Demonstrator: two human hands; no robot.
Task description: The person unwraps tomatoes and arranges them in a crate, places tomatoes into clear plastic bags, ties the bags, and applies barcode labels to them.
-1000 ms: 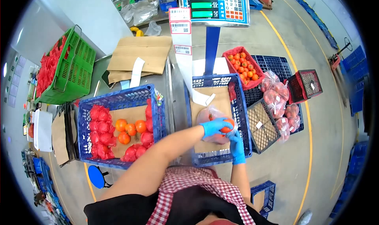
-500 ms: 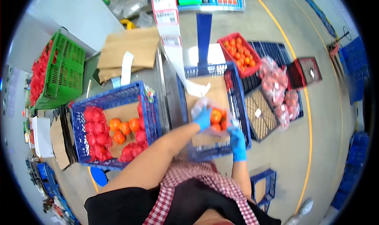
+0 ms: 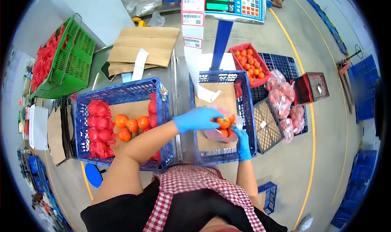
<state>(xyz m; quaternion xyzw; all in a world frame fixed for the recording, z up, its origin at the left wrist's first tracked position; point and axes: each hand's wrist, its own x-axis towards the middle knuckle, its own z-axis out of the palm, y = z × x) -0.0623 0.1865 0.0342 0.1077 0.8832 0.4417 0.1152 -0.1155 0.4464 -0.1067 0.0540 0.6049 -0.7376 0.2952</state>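
Observation:
A clear plastic bag (image 3: 222, 138) holding several tomatoes (image 3: 223, 123) sits in the right-hand blue crate (image 3: 253, 122). My left hand (image 3: 198, 119) reaches over the bag's mouth from the left, fingers curled round a tomato at its edge, which they partly hide. At the bag's right side, my right hand (image 3: 242, 143) is closed on the plastic. Both hands wear blue gloves. A cardboard sheet (image 3: 207, 140) lines the crate under the bag. To the left, another blue crate (image 3: 118, 86) contains red net bags (image 3: 99, 130) and several loose tomatoes (image 3: 132, 125).
A scale display (image 3: 234, 4) stands on a blue post (image 3: 222, 44) behind the right crate, with a label strip (image 3: 193, 32) hanging beside it. Flattened cardboard (image 3: 142, 46) and a green crate (image 3: 67, 65) are at left. A red tomato crate (image 3: 260, 79) and bagged produce (image 3: 281, 95) lie right.
My left hand has shifted from the bag's left rim to over the tomatoes. My right hand stays at the bag's right side. The camera view has moved slightly.

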